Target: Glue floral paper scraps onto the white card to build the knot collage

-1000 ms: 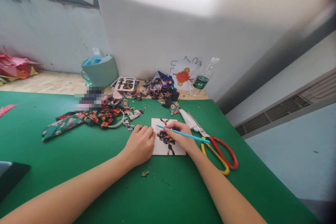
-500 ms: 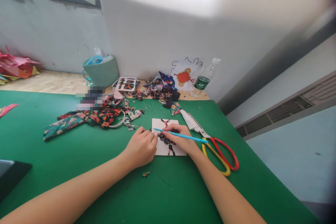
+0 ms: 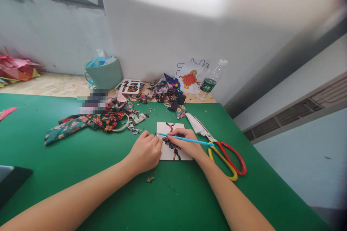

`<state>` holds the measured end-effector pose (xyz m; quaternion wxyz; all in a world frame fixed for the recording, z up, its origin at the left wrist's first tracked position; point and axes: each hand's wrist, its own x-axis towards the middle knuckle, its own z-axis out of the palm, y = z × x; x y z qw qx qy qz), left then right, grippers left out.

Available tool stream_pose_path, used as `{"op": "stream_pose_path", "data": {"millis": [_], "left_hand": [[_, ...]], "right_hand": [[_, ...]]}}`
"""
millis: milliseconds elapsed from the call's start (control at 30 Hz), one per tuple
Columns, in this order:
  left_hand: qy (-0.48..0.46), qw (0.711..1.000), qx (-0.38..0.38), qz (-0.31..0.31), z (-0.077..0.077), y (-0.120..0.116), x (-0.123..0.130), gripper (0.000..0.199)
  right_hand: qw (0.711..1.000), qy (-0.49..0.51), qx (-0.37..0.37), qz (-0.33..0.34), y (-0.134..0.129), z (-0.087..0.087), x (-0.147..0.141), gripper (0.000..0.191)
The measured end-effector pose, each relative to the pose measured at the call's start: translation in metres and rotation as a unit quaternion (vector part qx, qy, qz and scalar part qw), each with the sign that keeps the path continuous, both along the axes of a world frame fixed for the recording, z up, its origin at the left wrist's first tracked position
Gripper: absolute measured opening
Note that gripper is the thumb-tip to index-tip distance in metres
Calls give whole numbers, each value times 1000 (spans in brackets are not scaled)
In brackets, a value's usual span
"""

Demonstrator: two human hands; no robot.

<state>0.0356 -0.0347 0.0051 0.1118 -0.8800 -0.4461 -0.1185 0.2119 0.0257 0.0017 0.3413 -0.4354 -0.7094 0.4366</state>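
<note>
A white square board (image 3: pixel 165 154) with dark floral fabric pieces (image 3: pixel 171 143) on it lies on the green table mat. My right hand (image 3: pixel 185 142) rests over its right side, fingers closed on a thin light-blue stick (image 3: pixel 191 140); the stick's left tip is over the board's upper left. At the board's left edge my left hand (image 3: pixel 148 152) is closed, and what its fingers hold, if anything, is hidden. Scissors (image 3: pixel 214 139) with one red and one yellow handle lie right of my right hand, beside a white tissue (image 3: pixel 195 125).
Floral cloth (image 3: pixel 108 120) and scraps lie at the left. Behind are a green basket (image 3: pixel 105 74), a patterned white card (image 3: pixel 130 86), a fabric heap (image 3: pixel 166 90), a picture (image 3: pixel 189 79) and a bottle (image 3: pixel 211 81). A dark object (image 3: pixel 16 178) sits at the left edge.
</note>
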Motion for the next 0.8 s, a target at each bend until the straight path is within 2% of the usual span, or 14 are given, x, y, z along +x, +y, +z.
{"op": "stream_pose_path", "data": {"millis": [600, 800], "left_hand": [[-9, 1000, -3, -1, 0, 0, 0, 15], [-23, 1000, -1, -3, -1, 1, 0, 15]], "right_hand": [[998, 23, -7, -57, 3, -9, 3, 18], [997, 27, -1, -69, 3, -7, 4, 16]]}}
